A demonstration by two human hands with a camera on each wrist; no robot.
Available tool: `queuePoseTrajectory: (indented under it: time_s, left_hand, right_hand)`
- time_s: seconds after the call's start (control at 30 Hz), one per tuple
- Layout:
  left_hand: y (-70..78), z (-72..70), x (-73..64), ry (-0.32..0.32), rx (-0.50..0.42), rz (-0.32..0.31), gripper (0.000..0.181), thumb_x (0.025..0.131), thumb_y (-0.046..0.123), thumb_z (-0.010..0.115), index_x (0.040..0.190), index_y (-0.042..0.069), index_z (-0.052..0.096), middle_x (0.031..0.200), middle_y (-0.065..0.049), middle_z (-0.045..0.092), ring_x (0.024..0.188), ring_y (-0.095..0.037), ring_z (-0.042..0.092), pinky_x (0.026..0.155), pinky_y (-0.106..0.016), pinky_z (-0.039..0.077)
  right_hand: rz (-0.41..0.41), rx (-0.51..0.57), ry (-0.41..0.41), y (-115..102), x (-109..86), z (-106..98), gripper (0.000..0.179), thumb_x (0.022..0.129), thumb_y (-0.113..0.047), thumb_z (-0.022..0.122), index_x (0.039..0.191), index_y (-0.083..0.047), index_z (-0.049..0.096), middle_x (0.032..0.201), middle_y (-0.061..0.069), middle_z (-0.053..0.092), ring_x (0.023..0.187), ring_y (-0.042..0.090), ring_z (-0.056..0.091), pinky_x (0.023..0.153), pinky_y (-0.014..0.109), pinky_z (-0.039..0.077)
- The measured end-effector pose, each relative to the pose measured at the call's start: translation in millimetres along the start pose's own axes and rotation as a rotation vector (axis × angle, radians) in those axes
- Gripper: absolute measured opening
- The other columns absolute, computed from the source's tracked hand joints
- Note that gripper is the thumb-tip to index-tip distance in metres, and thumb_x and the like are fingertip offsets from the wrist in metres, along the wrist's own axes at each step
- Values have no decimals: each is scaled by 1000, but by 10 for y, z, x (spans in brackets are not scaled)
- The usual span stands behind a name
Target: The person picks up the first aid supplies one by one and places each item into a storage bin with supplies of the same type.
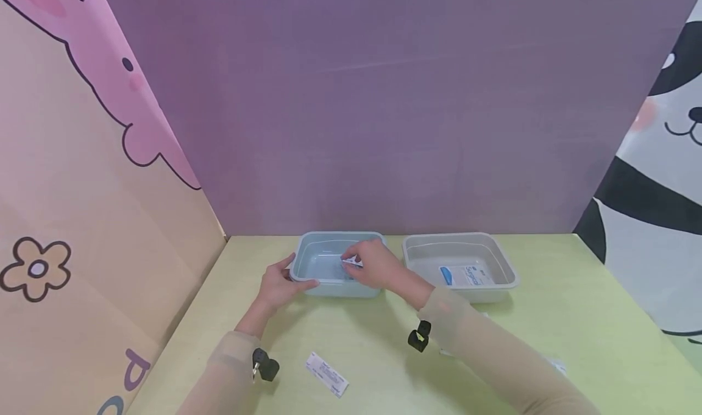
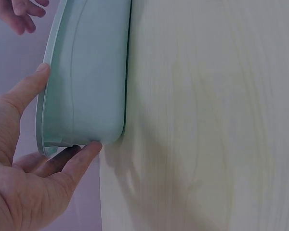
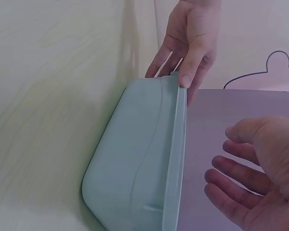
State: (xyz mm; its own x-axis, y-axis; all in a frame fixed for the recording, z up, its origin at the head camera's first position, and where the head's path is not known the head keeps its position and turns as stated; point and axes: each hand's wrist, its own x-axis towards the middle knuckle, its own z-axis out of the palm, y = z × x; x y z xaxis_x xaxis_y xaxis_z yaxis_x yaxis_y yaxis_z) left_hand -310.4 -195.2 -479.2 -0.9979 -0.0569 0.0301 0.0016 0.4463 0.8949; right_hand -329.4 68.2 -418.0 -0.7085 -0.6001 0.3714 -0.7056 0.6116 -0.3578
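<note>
My left hand [image 1: 278,286] grips the left end of a light blue plastic bin [image 1: 340,289], thumb over the rim and fingers against the side wall. Inside the bin's opening, my right hand [image 1: 373,264] hovers with its fingers loosely bent. The right wrist view shows that hand's thumb and fingers apart, with nothing visible between them. By its fingertips in the head view is a small white printed piece [image 1: 351,261], mostly hidden by the hand. To the right stands a pale grey bin [image 1: 460,294] holding a white-and-blue packet [image 1: 466,275] marked "Surgical".
A slim white packet with purple print [image 1: 326,375] lies on the pale yellow table [image 1: 384,378] near the front. Another white packet [image 1: 558,365] peeks out beside my right sleeve. Behind the bins rises a purple wall [image 1: 384,110].
</note>
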Motion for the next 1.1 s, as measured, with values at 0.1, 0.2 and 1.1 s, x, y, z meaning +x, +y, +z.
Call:
queuePoseTrajectory:
  time_s: [0.1, 0.2, 1.1]
  left_hand:
    - [-6, -5, 0, -6, 5, -4, 102, 79, 22, 96, 161, -3, 40, 134, -34, 69, 121, -39, 72, 87, -35, 62]
    - [-22, -11, 10, -6, 9, -7, 102, 79, 23, 96, 161, -2, 40, 135, -33, 68, 122, -39, 72, 87, -35, 62]
    - [-5, 8, 1, 5, 7, 4, 99, 80, 21, 95, 159, -4, 42, 132, -35, 69, 121, -42, 72, 89, -39, 63]
  right_hand:
    - [-14, 1, 4, -28, -39, -37, 19, 97, -15, 74, 109, -4, 83, 99, 5, 83, 88, 25, 77, 77, 31, 61]
    - [-27, 14, 7, -51, -67, -70, 19, 97, -15, 74, 109, -4, 82, 102, 7, 83, 88, 27, 77, 78, 31, 60]
    - [-95, -12, -4, -257, -273, -113, 24, 92, -14, 80, 114, -4, 81, 104, 9, 82, 84, 24, 75, 77, 28, 60]
